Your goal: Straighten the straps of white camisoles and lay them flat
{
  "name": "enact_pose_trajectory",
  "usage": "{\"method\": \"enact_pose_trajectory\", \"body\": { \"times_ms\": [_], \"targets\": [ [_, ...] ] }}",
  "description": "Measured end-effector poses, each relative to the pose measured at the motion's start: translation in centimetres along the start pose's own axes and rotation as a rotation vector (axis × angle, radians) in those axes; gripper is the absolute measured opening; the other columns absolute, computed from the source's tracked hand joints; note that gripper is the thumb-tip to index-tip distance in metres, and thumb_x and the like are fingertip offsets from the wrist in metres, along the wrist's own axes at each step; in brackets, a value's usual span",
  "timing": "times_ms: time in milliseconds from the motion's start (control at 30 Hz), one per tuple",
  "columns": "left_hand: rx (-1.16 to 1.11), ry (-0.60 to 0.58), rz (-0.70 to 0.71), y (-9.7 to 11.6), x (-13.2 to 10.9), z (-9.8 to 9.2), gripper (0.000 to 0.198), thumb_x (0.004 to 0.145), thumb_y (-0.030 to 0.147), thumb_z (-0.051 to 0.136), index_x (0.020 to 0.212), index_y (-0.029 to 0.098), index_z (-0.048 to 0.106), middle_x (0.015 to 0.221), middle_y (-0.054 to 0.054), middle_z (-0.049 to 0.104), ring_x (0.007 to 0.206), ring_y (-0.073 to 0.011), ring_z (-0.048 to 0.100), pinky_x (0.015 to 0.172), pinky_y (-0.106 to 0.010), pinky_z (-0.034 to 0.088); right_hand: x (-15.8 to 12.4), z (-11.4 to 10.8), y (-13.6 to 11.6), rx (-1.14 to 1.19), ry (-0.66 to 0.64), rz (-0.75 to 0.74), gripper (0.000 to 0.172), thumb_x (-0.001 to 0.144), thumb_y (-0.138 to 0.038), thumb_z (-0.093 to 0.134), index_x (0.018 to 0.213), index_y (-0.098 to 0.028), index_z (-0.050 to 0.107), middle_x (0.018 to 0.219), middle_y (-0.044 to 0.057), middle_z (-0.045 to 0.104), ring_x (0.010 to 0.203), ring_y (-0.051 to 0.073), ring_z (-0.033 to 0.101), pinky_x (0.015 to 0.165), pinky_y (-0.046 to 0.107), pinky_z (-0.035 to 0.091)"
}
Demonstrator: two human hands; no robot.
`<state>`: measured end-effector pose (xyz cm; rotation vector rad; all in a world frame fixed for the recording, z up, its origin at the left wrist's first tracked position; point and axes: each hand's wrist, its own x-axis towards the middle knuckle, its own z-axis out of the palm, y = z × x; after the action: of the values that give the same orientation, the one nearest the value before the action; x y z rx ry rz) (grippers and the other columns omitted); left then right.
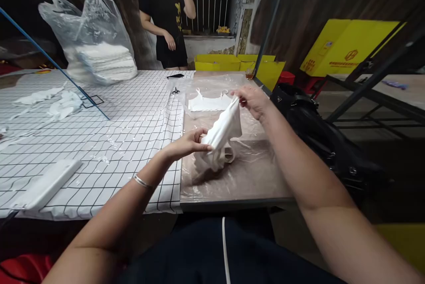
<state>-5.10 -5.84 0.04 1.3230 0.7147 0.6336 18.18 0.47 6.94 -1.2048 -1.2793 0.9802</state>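
A white garment [223,131] is held above the desk [252,177], over a clear plastic sheet [252,160] which is spread there, probably to keep the cloth clean. The left hand [187,142] is closed on its lower, bunched end, and the right hand [254,100] pinches the upper edge, so the cloth is stretched between them. A second white garment [209,102] lies flat further back, with scissors [175,91] near it.
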Motion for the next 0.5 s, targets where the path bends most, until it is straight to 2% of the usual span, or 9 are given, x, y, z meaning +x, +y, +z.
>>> {"method": "enact_pose_trajectory", "body": {
  "times_ms": [67, 167, 233, 333, 500],
  "targets": [
    [0.117, -0.104, -0.085, 1.0, 0.2, -1.2, 0.031, 0.062, 0.022, 0.082, 0.085, 0.011, 0.067, 0.08, -0.007, 0.062, 0.069, -0.0137, 0.057, 0.061, -0.023, 0.047, 0.7, -2.3, -1.9, 0.041, 0.088, -0.005, 0.004, 0.08, -0.004, 0.053, 0.076, -0.006, 0.055, 0.072, 0.001, 0.053, 0.057, 0.005, 0.038, 0.051, 0.017, 0.026],
    [0.255, -0.114, -0.058, 2.3, 0.4, -3.6, 0.021, 0.066, 0.028, 0.08, 0.069, 0.009, 0.07, 0.069, -0.008, 0.059, 0.064, -0.0118, 0.053, 0.061, -0.022, 0.045, 1.3, -5.5, -3.8, 0.083, 0.233, 0.034, 0.015, 0.085, -0.001, 0.048, 0.073, -0.009, 0.051, 0.065, -0.001, 0.046, 0.053, 0.005, 0.035, 0.05, 0.019, 0.024],
    [0.298, -0.067, -0.001, 3.6, 0.5, -5.1, 0.022, 0.067, 0.031, 0.08, 0.068, 0.011, 0.071, 0.07, -0.007, 0.06, 0.067, -0.0121, 0.053, 0.063, -0.023, 0.045, 1.5, -7.1, -4.4, 0.09, 0.306, 0.086, 0.02, 0.086, -0.002, 0.049, 0.07, -0.013, 0.046, 0.06, -0.002, 0.04, 0.051, 0.007, 0.03, 0.047, 0.021, 0.022],
    [0.425, 0.012, 0.017, 6.2, 0.8, -6.6, 0.028, 0.069, 0.039, 0.079, 0.07, 0.012, 0.071, 0.072, -0.005, 0.06, 0.07, -0.0117, 0.052, 0.068, -0.025, 0.045, 1.5, -8.4, -4.4, 0.05, 0.33, 0.148, 0.023, 0.086, -0.001, 0.049, 0.067, -0.013, 0.044, 0.059, -0.002, 0.038, 0.051, 0.008, 0.027, 0.047, 0.023, 0.019],
    [0.921, 0.195, -0.027, 10.1, 1.8, -7.4, 0.038, 0.077, 0.051, 0.068, 0.085, 0.015, 0.073, 0.077, -0.005, 0.063, 0.068, -0.0125, 0.05, 0.063, -0.025, 0.038, 1.5, -8.9, -3.2, -0.013, 0.352, 0.132, 0.025, 0.086, 0.001, 0.052, 0.068, -0.013, 0.043, 0.059, -0.001, 0.04, 0.053, 0.009, 0.032, 0.05, 0.025, 0.017]
  ]
}}
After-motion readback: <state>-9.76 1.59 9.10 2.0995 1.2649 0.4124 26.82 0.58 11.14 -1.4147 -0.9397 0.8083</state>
